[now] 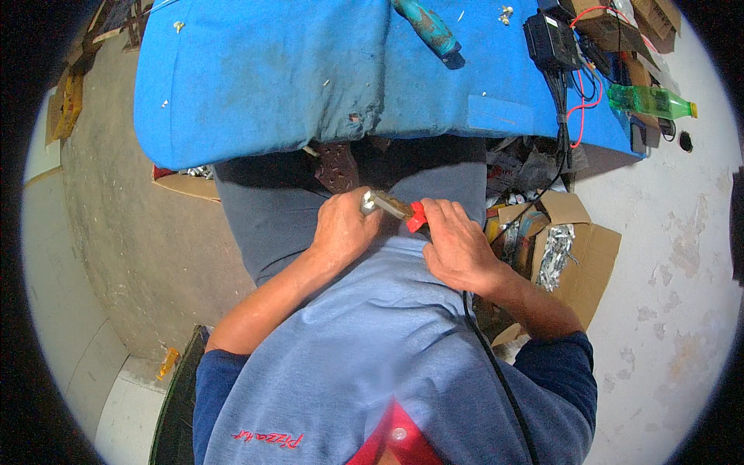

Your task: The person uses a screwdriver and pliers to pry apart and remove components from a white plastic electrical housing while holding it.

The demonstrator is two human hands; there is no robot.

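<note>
My left hand [345, 229] is closed in front of my lap around a small shiny, silvery piece [368, 203], most of it hidden by the fingers. My right hand [459, 246] grips a tool with a red part [417, 217] by the fingers and a narrow, brownish-grey metal body [394, 204]. The tool's tip meets or nearly touches the silvery piece; its exact kind is unclear. Just beyond my left hand, a dark brown strip with small marks [337, 169] hangs below the table edge.
A blue-covered worktable [256, 77] stands ahead, bearing a teal cylindrical tool [430, 32]. Black boxes with cables [552, 43] and a green bottle [651, 101] are at the right. Below, a cardboard box [593, 260] holds silvery scraps [556, 256]. A black cable [496, 364] crosses my shirt.
</note>
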